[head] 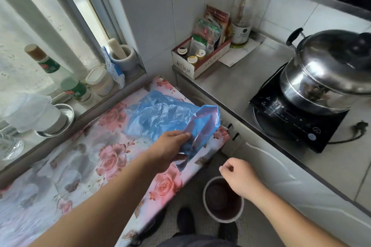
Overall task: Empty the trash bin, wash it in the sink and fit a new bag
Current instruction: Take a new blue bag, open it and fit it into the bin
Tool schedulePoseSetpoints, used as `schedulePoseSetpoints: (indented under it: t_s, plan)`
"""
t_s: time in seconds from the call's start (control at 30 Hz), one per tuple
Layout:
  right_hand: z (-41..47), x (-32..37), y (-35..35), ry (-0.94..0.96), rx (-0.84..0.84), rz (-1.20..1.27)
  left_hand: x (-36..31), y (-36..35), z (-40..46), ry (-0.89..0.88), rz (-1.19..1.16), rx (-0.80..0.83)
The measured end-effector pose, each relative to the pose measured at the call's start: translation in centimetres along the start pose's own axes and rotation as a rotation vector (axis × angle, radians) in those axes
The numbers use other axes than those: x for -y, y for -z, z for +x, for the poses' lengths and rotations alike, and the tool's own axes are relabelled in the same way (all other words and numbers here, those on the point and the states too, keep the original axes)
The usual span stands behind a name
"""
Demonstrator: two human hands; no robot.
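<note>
A: Pinching a crumpled blue plastic bag (160, 116) between thumb and fingers, the left hand (168, 144) holds it over the rose-print desk (90, 166). Right hand (240, 178) is loosely curled, holding nothing.

B: And the round white-rimmed bin (204, 198)?

A: On the floor under that right hand. The cardboard box (200, 64) has handwriting I can't read.

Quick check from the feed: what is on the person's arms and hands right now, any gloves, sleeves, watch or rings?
Nothing that shows. The left hand and right hand are both bare, with no gloves. Both forearms are uncovered all the way to the bottom edge of the picture, so no sleeve or cuff is in view. No watch, bracelet or ring shows on either wrist or on the fingers.
</note>
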State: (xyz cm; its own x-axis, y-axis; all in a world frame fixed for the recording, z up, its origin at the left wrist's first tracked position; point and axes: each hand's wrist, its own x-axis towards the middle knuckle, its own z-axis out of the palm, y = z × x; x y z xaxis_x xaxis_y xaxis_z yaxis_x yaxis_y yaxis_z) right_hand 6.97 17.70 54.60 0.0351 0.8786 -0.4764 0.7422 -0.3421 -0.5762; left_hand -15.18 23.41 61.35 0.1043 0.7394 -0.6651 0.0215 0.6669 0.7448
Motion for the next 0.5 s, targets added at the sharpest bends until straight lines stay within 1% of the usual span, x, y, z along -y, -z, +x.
schedulePoseSetpoints:
  t_s: [0.13, 0.23, 0.33, 0.4, 0.5]
  plan:
    - [-1.2, -1.6, -0.1, -0.048, 0.004, -0.009, 0.6, -1.3, -0.2, -0.014, 0.033, -0.015]
    - [-2.1, -2.4, -0.4, -0.062, 0.005, -0.032, 1.2, -1.5, -0.3, -0.064, 0.141, 0.023]
    - [-2.7, -2.7, -0.4, -0.071, 0.025, 0.040, 1.4, -1.9, -0.3, -0.092, 0.276, 0.075]
    - [-3.0, -2.3, -0.2, -0.080, 0.001, 0.196, 1.0, -2.5, -0.5, -0.125, 0.304, 0.098]
    - [-3.4, -0.8, 1.1, -0.158, -0.059, 0.608, -0.1, -3.4, -1.0, -0.187, 0.293, 0.135]
